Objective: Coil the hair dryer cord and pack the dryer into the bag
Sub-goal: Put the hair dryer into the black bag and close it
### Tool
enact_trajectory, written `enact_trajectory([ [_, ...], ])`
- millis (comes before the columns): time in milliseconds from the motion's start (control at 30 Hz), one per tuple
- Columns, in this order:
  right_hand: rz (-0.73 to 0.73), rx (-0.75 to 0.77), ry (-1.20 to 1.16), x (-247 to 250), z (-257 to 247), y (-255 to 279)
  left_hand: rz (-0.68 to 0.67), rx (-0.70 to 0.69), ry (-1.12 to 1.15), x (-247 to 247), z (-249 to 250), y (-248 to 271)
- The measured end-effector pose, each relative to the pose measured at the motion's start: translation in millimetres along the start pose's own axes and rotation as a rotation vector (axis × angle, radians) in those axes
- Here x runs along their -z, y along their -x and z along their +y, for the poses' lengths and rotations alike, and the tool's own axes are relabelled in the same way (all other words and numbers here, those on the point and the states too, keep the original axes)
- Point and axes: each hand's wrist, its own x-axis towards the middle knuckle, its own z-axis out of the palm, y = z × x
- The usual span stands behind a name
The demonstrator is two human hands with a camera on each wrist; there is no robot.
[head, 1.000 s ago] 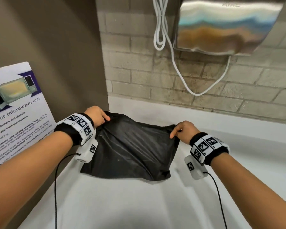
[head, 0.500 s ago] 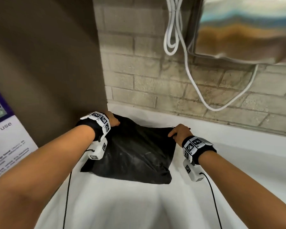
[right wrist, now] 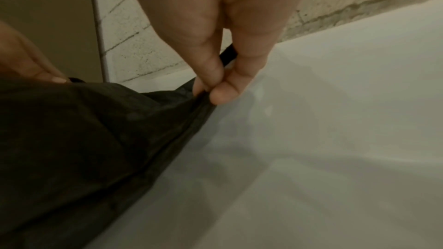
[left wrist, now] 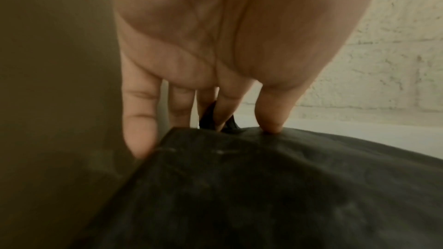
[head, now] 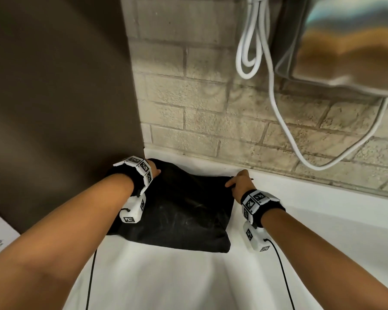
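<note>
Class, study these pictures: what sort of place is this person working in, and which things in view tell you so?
Probably a washroom or shared utility corner: a steel wall-mounted dryer unit with a white cord hangs on a pale brick wall above a white counter.

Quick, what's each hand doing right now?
Left hand: fingers grip the black bag at its far left corner.
Right hand: pinches its far right corner.

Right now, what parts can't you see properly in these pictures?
- Inside the black bag: every view shows only its outside, so whether the hair dryer is in it cannot be told.
- Left hand fingertips: the wrist band covers them in the head view; the left wrist view is blurred.
- Metal box on the wall: blurred and cut off by the top and right edges.
- White cord: its upper end runs off the top edge.
</note>
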Motion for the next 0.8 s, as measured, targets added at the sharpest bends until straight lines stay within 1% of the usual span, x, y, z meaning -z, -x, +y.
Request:
enact_trajectory([
  [33, 0.020, 0.099, 0.152, -2.1, 3.9, -7.2, 0.024, -0.019, 0.018, -4.3, -1.3, -4.1],
  [100, 0.020, 0.225, 0.442, -1.6, 15.2, -19.4, 0.033, -0.042, 0.024, -12.3, -3.8, -9.2],
  [133, -0.002, 0.249, 0.523, -3.2, 15.7, -17.1, 0.027, -0.040, 0.058, -13.0, -4.4, -11.1],
  [167, -0.041, 0.253, 0.670, -2.9, 12.3, -9.1, 0.035, -0.047, 0.096, -13.4, -3.6, -11.3],
  [200, -0.106, 0.264, 0.767, -1.5, 14.4, -8.2, 0.049, -0.029, 0.154, -11.9, -1.3, -9.0],
  [233, -0.132, 0.263, 0.929, -2.0, 15.2, -3.9, 0.091, -0.018, 0.207, -10.8, 0.0, -6.8],
  [267, -0.124, 0.304, 1.070, -2.5, 17.1, -0.9, 0.130, -0.001, 0.252, -9.8, 0.8, -6.0],
  [300, -0.112, 0.304, 1.141, -2.9, 18.8, 2.1, 0.177, -0.012, 0.280, -10.6, 1.1, -5.6],
  [333, -0.083, 0.328, 1.181, -3.2, 19.7, 3.5, 0.200, -0.029, 0.279, -10.5, 1.1, -2.2],
  [367, -0.084, 0.342, 1.164, -3.9, 18.1, 5.5, 0.208, -0.051, 0.265, -12.0, 1.0, 0.0],
  [400, -0.099, 0.376, 1.137, -4.1, 18.5, 3.7, 0.188, -0.079, 0.234, -13.7, 1.8, 3.2],
  [467, -0.227, 0.344, 1.079, -5.9, 19.7, 3.9, 0.136, -0.143, 0.207, -19.9, 6.0, 10.0],
  [500, -0.297, 0.287, 1.063, -6.9, 19.5, 4.8, 0.120, -0.166, 0.222, -25.2, 7.4, 11.1],
  [600, -0.412, 0.217, 1.083, -6.9, 23.0, 8.2, 0.075, -0.161, 0.267, -37.7, 7.1, 14.7],
  [700, -0.419, 0.192, 1.107, -4.3, 25.7, 9.9, 0.061, -0.181, 0.294, -40.3, 1.1, 18.3],
  [800, -0.409, 0.203, 1.064, -0.5, 27.9, 14.9, 0.068, -0.225, 0.326, -39.8, -7.5, 22.7],
])
